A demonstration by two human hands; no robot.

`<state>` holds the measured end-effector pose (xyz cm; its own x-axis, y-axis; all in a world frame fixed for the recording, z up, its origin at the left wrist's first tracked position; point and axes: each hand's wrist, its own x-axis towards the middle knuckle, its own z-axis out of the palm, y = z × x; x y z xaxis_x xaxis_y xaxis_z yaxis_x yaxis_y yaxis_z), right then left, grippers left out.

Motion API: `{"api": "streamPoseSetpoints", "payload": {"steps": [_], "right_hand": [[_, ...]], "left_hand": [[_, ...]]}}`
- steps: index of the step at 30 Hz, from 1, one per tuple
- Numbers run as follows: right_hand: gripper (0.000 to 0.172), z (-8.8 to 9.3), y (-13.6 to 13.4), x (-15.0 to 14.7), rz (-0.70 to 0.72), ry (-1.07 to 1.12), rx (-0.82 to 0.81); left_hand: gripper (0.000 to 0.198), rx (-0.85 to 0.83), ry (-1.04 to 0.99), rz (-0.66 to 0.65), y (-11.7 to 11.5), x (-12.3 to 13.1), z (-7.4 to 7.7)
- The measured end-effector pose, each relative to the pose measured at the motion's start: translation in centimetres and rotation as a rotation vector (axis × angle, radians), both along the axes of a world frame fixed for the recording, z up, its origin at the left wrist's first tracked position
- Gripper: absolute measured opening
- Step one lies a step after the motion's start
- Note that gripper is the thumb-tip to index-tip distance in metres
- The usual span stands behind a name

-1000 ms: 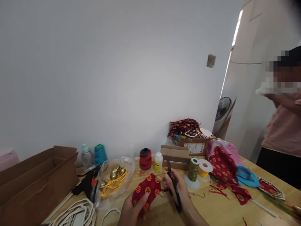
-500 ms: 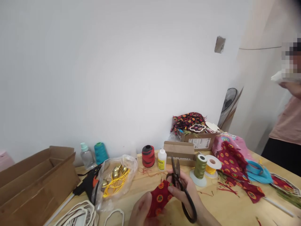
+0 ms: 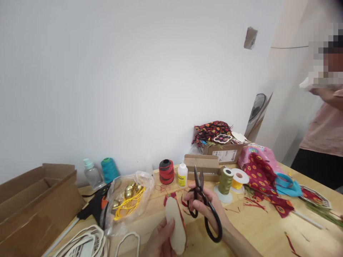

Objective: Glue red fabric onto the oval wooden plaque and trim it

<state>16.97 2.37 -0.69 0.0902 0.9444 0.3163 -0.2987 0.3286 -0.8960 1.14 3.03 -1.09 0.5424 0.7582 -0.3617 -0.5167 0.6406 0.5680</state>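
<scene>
My left hand [image 3: 159,240] grips a flat pale cloud-shaped piece [image 3: 175,225] at the bottom centre, its plain back facing me and red patterned fabric showing along its edges. My right hand [image 3: 207,208] holds black scissors [image 3: 202,200] just right of the piece, blades pointing up and nearly closed, fingers through the loops. Both hands hover over the wooden table [image 3: 257,235].
An open cardboard box [image 3: 32,203] stands at left, white cut-out frames [image 3: 85,244] and a bag of gold bells [image 3: 128,200] beside it. Thread spools [image 3: 225,180], a glue bottle [image 3: 182,175], a glue gun [image 3: 93,210] and red fabric scraps [image 3: 264,185] lie behind. A person in pink [image 3: 325,132] stands at right.
My left hand has turned the piece over, so its pale back now faces me instead of the red fabric. The scissors have lifted clear of it, staying upright.
</scene>
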Motion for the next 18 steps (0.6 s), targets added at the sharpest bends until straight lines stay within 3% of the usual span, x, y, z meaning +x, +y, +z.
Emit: {"api": "streamPoseSetpoints", "payload": {"steps": [4,7,11,18], "right_hand": [[0.041,-0.3,0.2,-0.1,-0.028,-0.186,-0.044],[0.041,-0.8,0.1,0.1,0.045,-0.410,-0.046],[0.032,-1.0,-0.3,0.7,0.160,-0.640,-0.057],[0.035,-0.2,-0.8,1.0,0.050,-0.793,-0.035]], "left_hand": [[0.048,0.123,0.049,0.264,0.5,-0.2,1.1],[0.065,0.232,0.011,0.388,1.0,-0.4,1.4],[0.064,0.273,0.002,0.454,1.2,-0.8,1.2],[0.057,0.214,-0.025,0.554,1.7,-1.1,0.9]]}}
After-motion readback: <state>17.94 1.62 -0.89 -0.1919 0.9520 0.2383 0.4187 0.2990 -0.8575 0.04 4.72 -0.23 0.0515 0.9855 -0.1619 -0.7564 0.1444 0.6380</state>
